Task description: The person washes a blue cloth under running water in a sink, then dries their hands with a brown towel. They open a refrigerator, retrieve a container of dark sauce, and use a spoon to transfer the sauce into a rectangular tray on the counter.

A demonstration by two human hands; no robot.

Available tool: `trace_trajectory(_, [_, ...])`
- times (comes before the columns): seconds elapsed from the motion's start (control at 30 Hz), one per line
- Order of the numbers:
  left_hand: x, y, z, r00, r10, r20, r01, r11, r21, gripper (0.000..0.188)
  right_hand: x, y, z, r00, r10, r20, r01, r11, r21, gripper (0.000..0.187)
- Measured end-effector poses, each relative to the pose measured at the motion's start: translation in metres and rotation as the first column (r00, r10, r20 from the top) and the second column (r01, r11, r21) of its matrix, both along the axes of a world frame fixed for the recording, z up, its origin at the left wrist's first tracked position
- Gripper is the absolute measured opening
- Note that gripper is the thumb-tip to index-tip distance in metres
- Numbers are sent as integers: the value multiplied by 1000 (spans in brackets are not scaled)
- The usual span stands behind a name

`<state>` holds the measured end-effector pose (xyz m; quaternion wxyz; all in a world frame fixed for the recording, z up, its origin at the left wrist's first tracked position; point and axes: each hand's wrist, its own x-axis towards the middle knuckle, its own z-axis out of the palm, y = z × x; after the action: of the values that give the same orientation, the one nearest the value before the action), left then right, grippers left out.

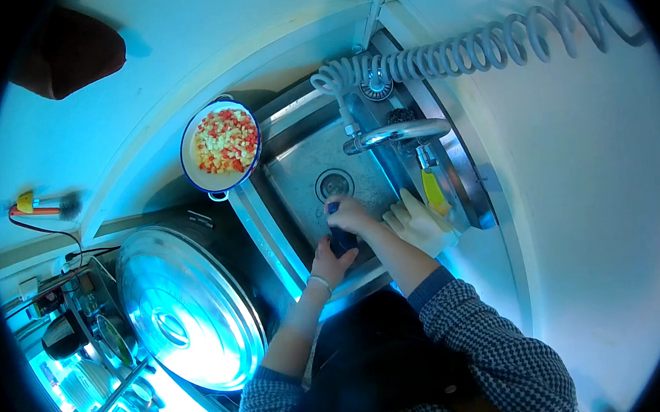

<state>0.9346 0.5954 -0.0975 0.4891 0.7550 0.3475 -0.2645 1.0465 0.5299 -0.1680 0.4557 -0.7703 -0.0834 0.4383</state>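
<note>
Gripping a dark blue, seemingly cylindrical object (343, 241), near end in left hand (331, 265), far end in right hand (351, 214), over a grey stainless-steel sink (295, 169). Just right of the right hand, a limp cream rubber glove (422, 229). Beyond the right hand, a round metal drain (334, 184); farther, left of it, a blue-rimmed white enamel pot (215, 183) with diced red and pale pieces (226, 140).
</note>
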Motion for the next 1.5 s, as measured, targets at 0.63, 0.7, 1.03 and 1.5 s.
trace_trajectory(0.63, [-34,-2,17,313,628,-712,-202,-689,-696,45,-49,12,25,175,308,-935,905,323,276,58])
trace_trajectory(0.7, [-28,3,16,190,698,-690,-269,-639,-721,43,-51,13,9,390,97,-916,785,486,385,51])
trace_trajectory(1.03, [2,-5,-19,982,-86,-167,122,968,219,65,-25,19,-73,952,-9,-305,-56,978,-201,34])
trace_trajectory(1.5, [30,16,-12,907,-153,-393,222,966,135,63,5,28,-118,938,342,-49,-342,895,-286,34])
